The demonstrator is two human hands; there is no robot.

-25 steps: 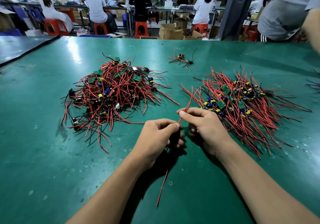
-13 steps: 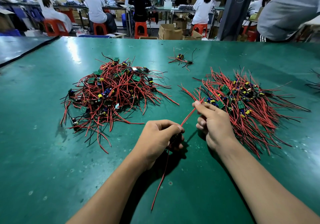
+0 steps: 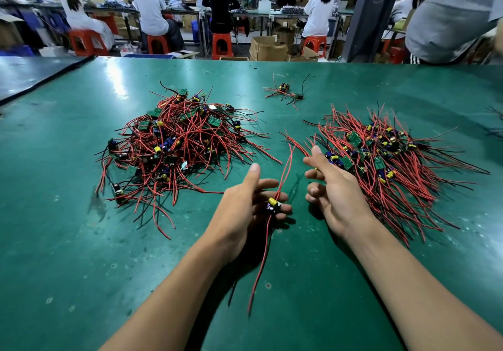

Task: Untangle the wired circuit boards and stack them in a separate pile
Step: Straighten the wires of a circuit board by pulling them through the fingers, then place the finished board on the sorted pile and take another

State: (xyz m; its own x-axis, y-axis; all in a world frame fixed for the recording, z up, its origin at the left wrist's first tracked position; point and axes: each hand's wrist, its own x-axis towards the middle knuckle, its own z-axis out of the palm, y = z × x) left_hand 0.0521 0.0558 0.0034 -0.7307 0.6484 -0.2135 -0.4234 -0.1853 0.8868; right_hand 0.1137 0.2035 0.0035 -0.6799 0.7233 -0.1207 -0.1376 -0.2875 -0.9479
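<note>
A tangled heap of wired circuit boards [image 3: 179,144], red and black leads with small green boards, lies left of centre on the green table [image 3: 68,242]. A sorted pile of boards [image 3: 386,160], wires fanned out, lies on the right. One single board [image 3: 273,204] with a yellow capacitor rests across the fingers of my left hand [image 3: 245,206], whose thumb is lifted off it; its red leads run up between my hands and trail down toward me. My right hand [image 3: 334,190] hovers beside the sorted pile, thumb raised, fingers loosely bent, holding nothing.
Two stray wired boards [image 3: 285,92] lie at the far middle of the table. A person in grey [image 3: 449,16] stands at the far right edge. Workers on red stools sit at benches beyond the table.
My right hand has let go of the red leads it was pulling along and drawn back to the right. My left hand has uncurled, exposing the board on its fingers.
</note>
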